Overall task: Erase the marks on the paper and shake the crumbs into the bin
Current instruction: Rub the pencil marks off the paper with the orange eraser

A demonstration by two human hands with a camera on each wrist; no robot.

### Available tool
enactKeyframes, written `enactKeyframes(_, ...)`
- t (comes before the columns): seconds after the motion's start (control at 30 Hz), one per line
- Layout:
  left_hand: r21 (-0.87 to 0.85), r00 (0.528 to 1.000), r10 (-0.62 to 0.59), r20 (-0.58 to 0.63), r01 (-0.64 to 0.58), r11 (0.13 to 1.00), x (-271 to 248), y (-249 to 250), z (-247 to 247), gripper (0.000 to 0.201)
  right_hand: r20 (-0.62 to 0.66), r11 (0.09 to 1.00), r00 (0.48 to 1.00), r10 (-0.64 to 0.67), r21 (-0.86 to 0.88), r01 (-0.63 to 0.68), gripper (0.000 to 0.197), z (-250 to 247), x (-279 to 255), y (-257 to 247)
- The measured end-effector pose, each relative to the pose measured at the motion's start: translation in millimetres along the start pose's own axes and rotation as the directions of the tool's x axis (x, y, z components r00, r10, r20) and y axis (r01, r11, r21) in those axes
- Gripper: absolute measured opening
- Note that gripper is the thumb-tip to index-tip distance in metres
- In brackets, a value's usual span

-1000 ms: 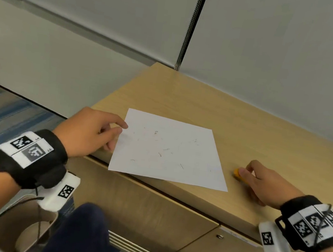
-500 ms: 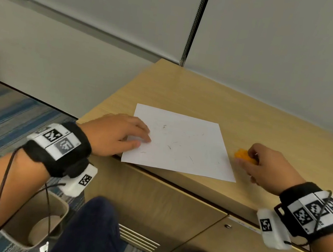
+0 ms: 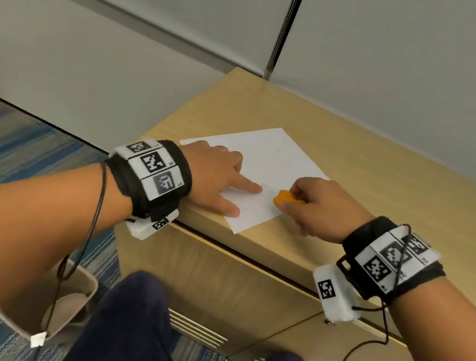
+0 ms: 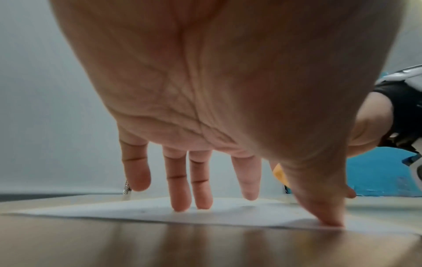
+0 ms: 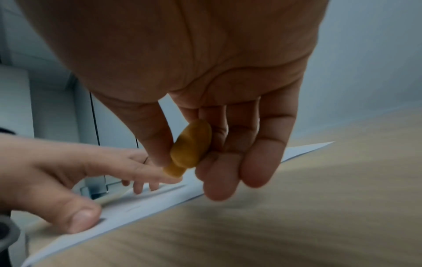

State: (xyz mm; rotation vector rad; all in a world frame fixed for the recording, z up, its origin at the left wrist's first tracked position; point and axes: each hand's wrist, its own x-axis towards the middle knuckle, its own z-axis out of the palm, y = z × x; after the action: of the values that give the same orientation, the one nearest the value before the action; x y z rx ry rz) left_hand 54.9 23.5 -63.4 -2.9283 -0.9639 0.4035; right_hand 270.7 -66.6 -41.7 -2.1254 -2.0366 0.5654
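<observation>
Paper [image 3: 275, 167]: a white sheet is laid flat on the wooden worktop [image 3: 384, 183], turned cornerwise, near the middle of the head view; its near corner is seen close to the worktop's front edge. Faint thin marks are made out on it.
Eraser [image 3: 285, 199]: an orange, rounded lump is held over the sheet's lower right edge, just right of the left forefinger; whether it touches the paper cannot be told.
Right hand [image 3: 323, 213]: the eraser is pinched between thumb and fingertips, the fingers being curled round it, as shown in the right wrist view [image 5: 191, 144].
Left hand [image 3: 218, 177]: it is spread with fingers straight and pressed onto the sheet's left part; in the left wrist view the thumb [image 4: 328, 216] and two middle fingers are seen touching the paper. Nothing is grasped by it.
Gap between hands: the forefinger tip and the eraser are just beside each other.
Bin [image 3: 69, 306]: a beige container is seen on the striped blue carpet at the lower left of the head view, below the left forearm, well apart from the sheet.
</observation>
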Motion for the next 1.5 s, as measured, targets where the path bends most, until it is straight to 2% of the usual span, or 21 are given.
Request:
enactKeyframes(0.13, -0.033, 0.997, 0.058, 0.054, -0.057, 0.998, 15, 3, 1, 0.079, 0.053, 0.986, 0.998, -0.038, -0.157, 0.046, 0.026, 10, 18, -13)
enactKeyframes(0.23, -0.075, 0.978, 0.062, 0.199, -0.048, 0.996, 22, 6, 7, 0.089, 0.06, 0.962, 0.993, -0.102, -0.248, 0.114, 0.022, 15, 24, -20)
enactKeyframes(0.3, -0.089, 0.973, 0.049, 0.227, -0.029, 0.996, 22, 8, 8, 0.09, 0.085, 0.948, 0.989, -0.118, -0.286, 0.138, 0.024, 12, 24, -18)
enactKeyframes(0.37, -0.109, 0.972, 0.045, 0.232, -0.02, 0.994, 21, 7, 9, 0.09, 0.105, 0.933, 0.992, -0.074, -0.343, 0.107, 0.026, 1, 25, -7)
enactKeyframes(0.47, -0.115, 0.967, 0.037, 0.251, -0.009, 0.993, 21, 7, 10, 0.092, 0.048, 0.894, 0.999, 0.012, -0.449, 0.011, 0.026, -16, 29, 8)
enactKeyframes(0.53, -0.093, 0.966, 0.035, 0.257, -0.011, 0.996, 23, 7, 10, 0.092, 0.034, 0.922, 0.999, -0.027, -0.385, 0.038, 0.023, -14, 30, 0)
enactKeyframes(0.63, -0.071, 0.965, 0.028, 0.26, -0.01, 0.997, 24, 7, 9, 0.091, 0.079, 0.933, 0.985, -0.15, -0.319, 0.168, 0.018, 5, 27, -18)
enactKeyframes(0.7, -0.082, 0.964, 0.029, 0.265, -0.008, 0.997, 25, 8, 9, 0.092, 0.107, 0.926, 0.983, -0.15, -0.334, 0.177, 0.017, 8, 24, -16)
enactKeyframes(0.83, -0.081, 0.962, 0.021, 0.272, 0.001, 0.997, 26, 6, 11, 0.093, 0.091, 0.898, 0.994, -0.058, -0.43, 0.092, 0.021, -10, 28, -1)
enactKeyframes(1.0, -0.054, 0.954, 0.005, 0.3, 0.012, 0.998, 28, 8, 7, 0.094, 0.113, 0.928, 0.977, -0.18, -0.309, 0.207, 0.014, 11, 23, -11)
enactKeyframes(1.17, -0.072, 0.952, -0.01, 0.305, 0.034, 0.997, 26, 12, 4, 0.094, 0.033, 0.883, 0.996, -0.084, -0.461, 0.09, 0.025, -4, 31, 0)
enactKeyframes(1.27, -0.055, 0.952, -0.014, 0.307, 0.032, 0.998, 25, 13, 2, 0.094, 0.09, 0.914, 0.981, -0.17, -0.357, 0.191, 0.016, 9, 29, -14)
enactKeyframes(1.33, -0.062, 0.952, -0.01, 0.307, 0.03, 0.998, 25, 12, 3, 0.095, 0.12, 0.923, 0.976, -0.184, -0.319, 0.213, 0.014, 14, 25, -16)
enactKeyframes(1.43, -0.065, 0.949, -0.014, 0.314, 0.037, 0.997, 26, 11, 5, 0.096, 0.085, 0.88, 0.993, -0.079, -0.463, 0.109, 0.022, -6, 33, -5)
enactKeyframes(1.5, -0.062, 0.949, -0.015, 0.316, 0.036, 0.997, 26, 12, 3, 0.095, 0.046, 0.87, 0.997, -0.057, -0.487, 0.072, 0.025, -11, 36, -3)
